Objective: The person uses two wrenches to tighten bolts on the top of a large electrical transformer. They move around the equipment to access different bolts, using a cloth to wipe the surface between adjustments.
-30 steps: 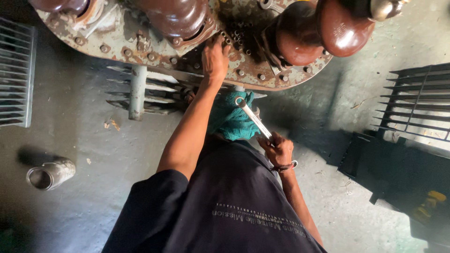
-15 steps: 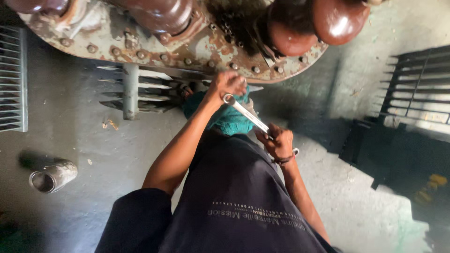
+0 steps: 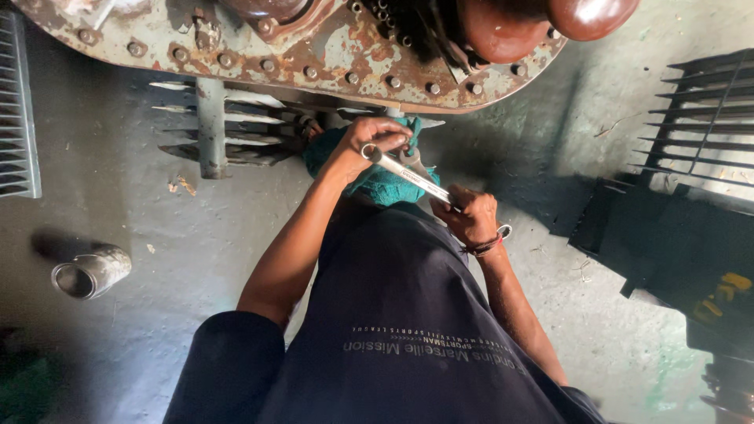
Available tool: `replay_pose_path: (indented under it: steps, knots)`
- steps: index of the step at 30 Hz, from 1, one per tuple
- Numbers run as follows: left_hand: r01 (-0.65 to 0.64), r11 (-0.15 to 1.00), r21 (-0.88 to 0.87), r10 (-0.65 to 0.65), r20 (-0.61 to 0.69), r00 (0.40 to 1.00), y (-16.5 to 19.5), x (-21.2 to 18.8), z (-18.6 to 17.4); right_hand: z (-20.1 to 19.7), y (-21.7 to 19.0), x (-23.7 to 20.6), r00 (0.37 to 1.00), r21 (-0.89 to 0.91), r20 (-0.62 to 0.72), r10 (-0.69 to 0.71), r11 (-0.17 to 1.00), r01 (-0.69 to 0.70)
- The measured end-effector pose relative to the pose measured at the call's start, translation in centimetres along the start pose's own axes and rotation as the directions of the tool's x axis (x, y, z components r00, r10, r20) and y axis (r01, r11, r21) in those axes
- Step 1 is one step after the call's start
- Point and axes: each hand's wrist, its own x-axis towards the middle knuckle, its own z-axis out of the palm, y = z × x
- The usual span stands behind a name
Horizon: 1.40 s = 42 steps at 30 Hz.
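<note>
My right hand [image 3: 470,217], with a bracelet at the wrist, grips the lower end of a silver spanner [image 3: 408,173]. My left hand [image 3: 375,140] pinches the spanner's ring end, close under the rim of a rusty bolted flange [image 3: 330,67] of a large metal tank. A teal cloth [image 3: 377,184] is bunched beneath both hands and partly hidden by them. My dark shirt fills the lower middle of the view.
Brown insulators [image 3: 542,23] stand on the tank lid. Cooling fins [image 3: 228,129] stick out below the flange. A short metal pipe piece [image 3: 90,271] lies on the concrete floor at left. Finned radiator panels sit at far left [image 3: 16,118] and right [image 3: 699,118].
My left hand has come down off the flange bolts and taken the spanner's ring end. The right hand kept its hold, and the view shifted slightly.
</note>
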Motion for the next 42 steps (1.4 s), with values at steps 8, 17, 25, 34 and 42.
replay_pose_path:
  steps: [8,17,25,34,42]
  knots:
    - [0.11,0.992,0.062,-0.116,0.101,0.988,-1.7,1.1,0.4,-0.1,1.1,-0.1,0.998,-0.004,0.064,0.029,1.0,-0.029]
    - [-0.258,0.857,-0.446,-0.017,-0.525,0.851,-8.0,3.7,2.6,2.0,2.1,-0.7,0.998,-0.067,-0.029,0.047,0.997,-0.049]
    - [-0.393,0.753,-0.527,0.069,-0.531,0.845,-8.4,8.0,0.1,1.9,3.3,-2.3,0.991,-0.078,-0.035,0.129,0.988,-0.131]
    - [-0.437,0.812,-0.386,0.13,-0.611,0.781,-9.3,9.1,1.0,0.4,2.6,-1.6,0.976,-0.065,-0.009,0.217,0.974,-0.217]
    - [-0.529,0.806,-0.267,0.231,-0.681,0.695,-8.5,8.7,1.4,0.2,2.6,-1.6,0.966,-0.047,0.011,0.257,0.965,-0.257]
